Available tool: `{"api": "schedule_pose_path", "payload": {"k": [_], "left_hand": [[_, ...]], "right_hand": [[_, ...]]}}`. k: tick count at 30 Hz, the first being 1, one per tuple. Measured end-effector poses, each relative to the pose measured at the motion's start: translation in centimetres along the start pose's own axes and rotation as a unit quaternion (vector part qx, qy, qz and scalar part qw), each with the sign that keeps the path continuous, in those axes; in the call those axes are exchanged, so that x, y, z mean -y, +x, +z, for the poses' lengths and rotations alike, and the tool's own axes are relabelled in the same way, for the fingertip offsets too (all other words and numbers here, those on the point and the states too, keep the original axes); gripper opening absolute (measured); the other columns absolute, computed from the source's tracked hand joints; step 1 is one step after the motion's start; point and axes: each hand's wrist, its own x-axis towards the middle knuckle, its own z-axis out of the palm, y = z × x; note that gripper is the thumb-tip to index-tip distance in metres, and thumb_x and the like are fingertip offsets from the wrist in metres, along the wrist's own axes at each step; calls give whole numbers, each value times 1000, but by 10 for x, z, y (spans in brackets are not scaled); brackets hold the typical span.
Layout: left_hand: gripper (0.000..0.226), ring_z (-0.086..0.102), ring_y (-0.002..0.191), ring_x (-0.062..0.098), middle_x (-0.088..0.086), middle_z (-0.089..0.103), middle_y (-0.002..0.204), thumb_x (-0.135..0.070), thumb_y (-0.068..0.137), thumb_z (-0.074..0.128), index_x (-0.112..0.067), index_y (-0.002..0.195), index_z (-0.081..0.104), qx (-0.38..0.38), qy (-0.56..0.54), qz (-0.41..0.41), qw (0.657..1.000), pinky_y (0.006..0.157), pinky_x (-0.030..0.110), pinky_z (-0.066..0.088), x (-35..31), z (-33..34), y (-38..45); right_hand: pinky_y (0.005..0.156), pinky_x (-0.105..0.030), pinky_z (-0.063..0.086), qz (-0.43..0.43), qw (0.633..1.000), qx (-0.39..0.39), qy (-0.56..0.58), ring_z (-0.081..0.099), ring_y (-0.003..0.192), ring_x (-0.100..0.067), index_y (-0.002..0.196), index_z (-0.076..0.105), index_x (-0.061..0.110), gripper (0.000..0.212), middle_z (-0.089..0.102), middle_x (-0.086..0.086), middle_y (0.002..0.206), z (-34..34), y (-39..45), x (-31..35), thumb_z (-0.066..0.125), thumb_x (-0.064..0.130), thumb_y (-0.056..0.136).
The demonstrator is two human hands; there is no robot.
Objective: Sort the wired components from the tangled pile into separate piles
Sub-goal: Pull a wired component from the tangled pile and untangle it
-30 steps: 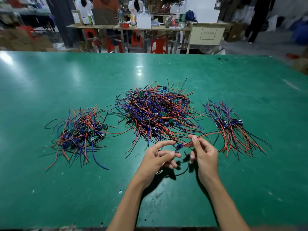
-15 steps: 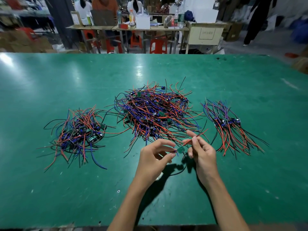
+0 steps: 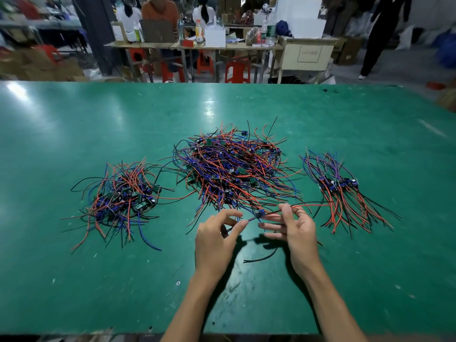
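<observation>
Green matting covers the work table [image 3: 74, 280], and three groups of wired parts lie across the middle of the frame. At centre sits the large tangled pile of red, blue and black wires with small green circuit boards [image 3: 234, 169], the unsorted stock. At centre left lies a looser sorted pile of boards with splayed wires [image 3: 123, 196]; at centre right lies a neater sorted bundle with wires running roughly parallel [image 3: 340, 191]. Just below the tangled pile, both hands hold one small wired component [image 3: 259, 214] above the table. The left hand [image 3: 217, 240] pinches the wires on the component's left side between thumb and forefinger, its other fingers curled. The right hand [image 3: 296, 230] pinches the red and black leads on the component's right side, lower fingers extended and relaxed. A black lead [image 3: 261, 258] hangs down to the table between the wrists. The step in hand appears to be inspection and straightening of one extracted unit. The next move calls for judging which type it is, then laying it on the matching side pile with its leads aligned, clear of the tangle.
</observation>
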Motion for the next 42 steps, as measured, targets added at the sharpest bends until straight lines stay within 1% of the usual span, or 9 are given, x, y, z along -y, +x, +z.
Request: {"api": "schedule_pose_path", "payload": {"k": [7,13,17,20,23,26,28,33,42], "left_hand": [[9,62,63,8,-15,71,74,-34,89,75,-42,91,71,-57,-107,-98,988,59,18,50,4,-3,3],[11,67,72,15,-4,72,73,-25,99,63,-31,94,71,-98,-167,-168,967,62,38,60,8,-6,5],[12,69,71,13,-7,72,71,-25,98,63,-33,92,71,-61,-135,-169,974,66,36,60,10,-5,4],[13,68,69,8,-8,72,70,-24,97,64,-33,91,70,-54,-124,-169,976,66,33,57,12,-4,5],[12,67,67,5,-10,72,68,-24,96,65,-33,90,70,-53,-109,-165,979,64,28,51,11,-2,7],[12,69,69,8,-10,71,68,-25,96,64,-33,90,70,-48,-100,-166,980,67,31,54,11,-3,9],[11,69,70,9,-10,72,69,-26,96,64,-33,90,70,-45,-99,-168,980,68,33,55,11,-3,8],[12,69,68,7,-9,71,68,-24,96,64,-31,90,70,-48,-102,-166,980,63,26,51,11,-2,8],[13,69,67,7,-11,72,66,-24,95,65,-34,87,69,-37,-79,-159,983,68,29,55,13,-1,8]], "right_hand": [[61,-22,60,32,989,-80,124,77,81,-33,103,52,2,20,76,-26,89,-13,37,53,48,21,108],[63,-22,60,-37,926,-277,256,74,63,-21,105,41,-2,7,72,-26,93,-37,96,101,37,4,107],[80,-26,61,54,917,-305,252,74,89,-31,119,38,-4,14,61,-29,103,-57,106,84,33,-1,106],[57,-21,59,92,950,-259,149,73,57,-17,113,52,-4,15,65,-20,84,-51,104,66,43,-6,101],[41,-24,51,28,971,-154,-181,61,43,-10,117,66,9,23,71,-8,82,-34,111,51,51,4,99],[69,-37,59,-24,856,-23,-515,71,76,-24,130,63,26,33,76,-4,93,-12,120,42,56,23,99],[92,-40,51,-18,779,-17,-627,67,108,-31,135,63,27,35,73,-10,116,-4,126,35,56,34,101],[76,-34,47,-78,771,-86,-626,69,93,-31,105,76,16,25,76,-11,97,-2,117,18,62,37,100],[70,-30,39,-59,731,-55,-677,69,100,-29,101,77,27,27,75,-8,95,-12,91,30,66,51,94]]}}
